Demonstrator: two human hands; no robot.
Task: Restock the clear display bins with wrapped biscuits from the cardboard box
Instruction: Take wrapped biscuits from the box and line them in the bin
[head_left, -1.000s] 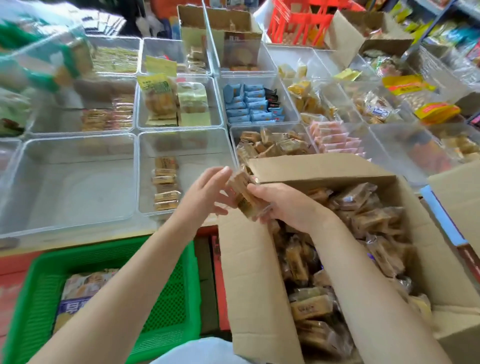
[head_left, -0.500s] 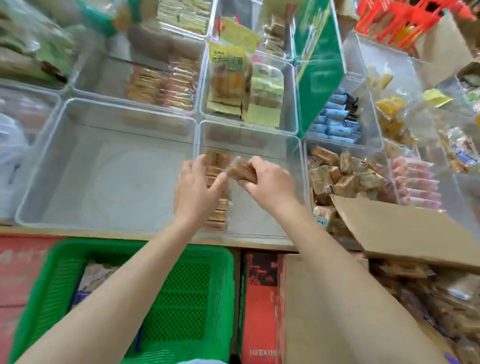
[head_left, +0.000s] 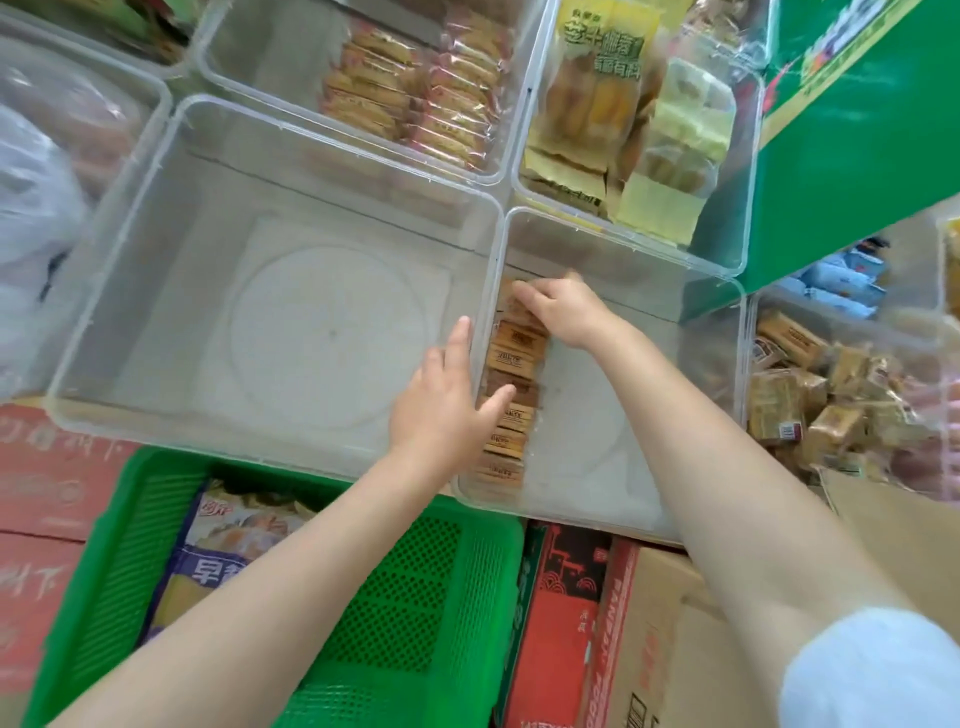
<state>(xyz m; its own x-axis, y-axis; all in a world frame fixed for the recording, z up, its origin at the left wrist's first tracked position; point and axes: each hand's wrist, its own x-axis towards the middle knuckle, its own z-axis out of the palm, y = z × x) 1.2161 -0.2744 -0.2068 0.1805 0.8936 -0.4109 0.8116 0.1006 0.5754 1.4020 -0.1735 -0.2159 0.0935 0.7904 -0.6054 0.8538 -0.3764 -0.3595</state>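
Green basket (head_left: 452, 597) near edge, snack bag (head_left: 234, 551) inside; red carton (head_left: 566, 623) beside it.

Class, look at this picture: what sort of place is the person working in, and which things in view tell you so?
Probably a snack shop's display counter. Clear display bins hold sorted wrapped biscuits, and a green basket and cartons sit below.

hands (head_left: 498, 364), biscuit row (head_left: 511, 395), clear bin (head_left: 613, 499)
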